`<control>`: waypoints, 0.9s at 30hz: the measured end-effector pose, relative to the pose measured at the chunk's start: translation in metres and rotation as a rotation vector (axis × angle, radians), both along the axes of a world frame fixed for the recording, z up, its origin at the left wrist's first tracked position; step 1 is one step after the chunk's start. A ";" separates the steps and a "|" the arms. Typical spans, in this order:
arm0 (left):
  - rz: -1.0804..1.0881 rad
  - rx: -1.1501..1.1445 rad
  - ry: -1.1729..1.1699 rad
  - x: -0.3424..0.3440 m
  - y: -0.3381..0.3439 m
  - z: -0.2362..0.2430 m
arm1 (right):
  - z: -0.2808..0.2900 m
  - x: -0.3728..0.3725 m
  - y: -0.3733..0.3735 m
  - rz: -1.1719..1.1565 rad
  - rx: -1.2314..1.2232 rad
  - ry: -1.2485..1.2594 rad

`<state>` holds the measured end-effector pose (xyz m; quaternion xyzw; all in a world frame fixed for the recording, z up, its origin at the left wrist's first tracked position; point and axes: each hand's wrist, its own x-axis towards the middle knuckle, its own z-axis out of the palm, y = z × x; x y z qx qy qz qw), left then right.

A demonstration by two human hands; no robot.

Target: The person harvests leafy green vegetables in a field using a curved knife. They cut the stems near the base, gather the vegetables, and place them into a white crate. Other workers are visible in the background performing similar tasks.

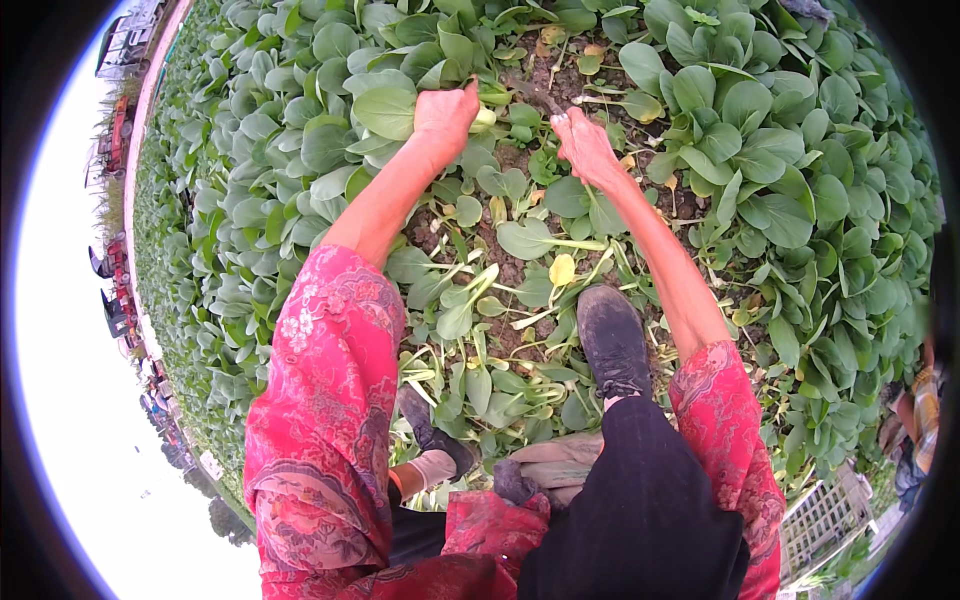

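My left hand (447, 122) is closed round a leafy green bok choy (385, 112). Its broad leaves stick out left of the fist and its pale stem end shows to the right. Across a small gap, my right hand (586, 148) is closed on a knife (540, 97). The dark, narrow blade points up and left toward the plants at my left hand; the handle is mostly hidden in my fingers. Between and below my hands, cut leaves and pale stalks (525, 240) lie on brown soil.
Dense bok choy rows stand on the left (270, 150) and right (750, 140). My dark shoe (612, 340) is planted among loose leaves and a yellow leaf (562, 270). A pale plastic crate (825, 525) sits at the lower right, near another person (915, 430).
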<state>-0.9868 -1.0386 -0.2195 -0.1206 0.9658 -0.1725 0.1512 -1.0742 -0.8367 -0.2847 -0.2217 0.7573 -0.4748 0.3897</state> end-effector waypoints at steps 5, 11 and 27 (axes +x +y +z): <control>-0.321 -0.186 0.160 0.039 -0.018 -0.018 | -0.008 -0.006 -0.018 0.022 0.012 -0.177; -0.300 -0.019 0.100 0.027 -0.014 -0.007 | -0.058 -0.017 -0.026 0.149 -0.022 0.262; -0.159 0.452 0.351 0.091 0.069 0.086 | 0.025 0.005 0.079 -0.144 0.151 0.394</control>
